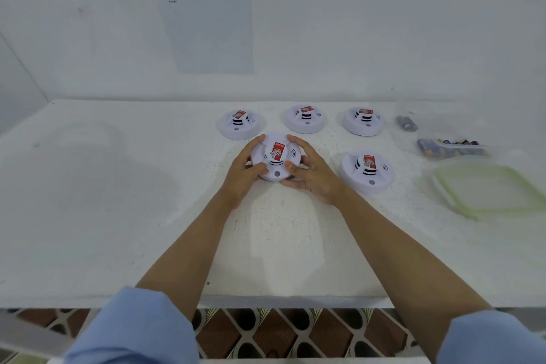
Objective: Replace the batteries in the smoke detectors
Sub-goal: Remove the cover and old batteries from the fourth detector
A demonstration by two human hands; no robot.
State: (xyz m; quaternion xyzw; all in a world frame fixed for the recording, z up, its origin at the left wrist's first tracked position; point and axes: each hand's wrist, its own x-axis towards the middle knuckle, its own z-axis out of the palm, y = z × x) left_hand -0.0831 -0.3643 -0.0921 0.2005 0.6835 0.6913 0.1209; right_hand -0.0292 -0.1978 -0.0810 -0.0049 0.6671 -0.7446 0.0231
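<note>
Far left of the white table (88, 216) is just bare scuffed top. A blue left sleeve (133, 331) comes in at the bottom edge. Up on the wall there's a printed sheet (206, 23) with numbered lines, too blurry to read properly.

Moving in, the back-left detector (238, 124) sits face up near the wall, red sticker on top. Just in front of it, the left hand (243, 174) is curled round the left rim of the held smoke detector (276, 156), thumb on the top face near the front and fingers wrapped along the far side. That detector is face up about mid-table; can't tell whether it's resting on the table or lifted a bit. The right hand (313, 177) grips the opposite rim the same way, thumb on top with the fingers curled round and under the edge.

Behind them are the back-middle detector (305, 119) and the back-right detector (364, 121), and the front-right detector (366, 170) sits just beside the right wrist. All are face up and not touching each other.

Further right there's a clear cup (407, 122) with something dark and battery-shaped inside, then a clear tub (452, 149) holding a bunch of batteries. A green-rimmed lid (487, 189) lies flat in front of the tub. The right sleeve (490, 340) is at the bottom corner.
</note>
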